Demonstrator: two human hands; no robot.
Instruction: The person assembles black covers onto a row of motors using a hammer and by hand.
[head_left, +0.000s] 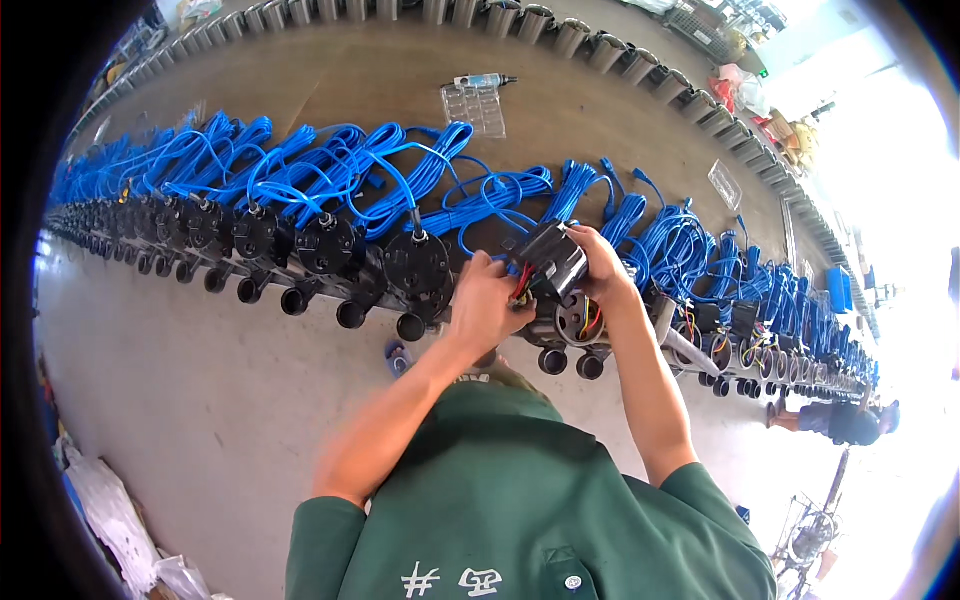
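Note:
Above the near edge of the bench, my right hand (603, 262) grips a black cylindrical housing (556, 254) from its right side. The housing is tilted, and red and yellow wires (524, 283) come out of its open lower-left end. My left hand (486, 305) is closed at those wires, with thumb and fingers pinched around them; the fingertips are partly hidden. Just below sits an open round motor body (578, 318) with coloured wires inside. Left of my left hand stands a closed unit with a round black cap (416, 262) and a blue cord from its top.
A long row of similar black units (262, 236) lines the bench edge on both sides. Bundled blue cords (340, 180) lie behind them. Farther back are a tube (482, 80), a clear plastic tray (474, 110) and a row of metal cylinders (572, 38). Another person (850, 422) is at far right.

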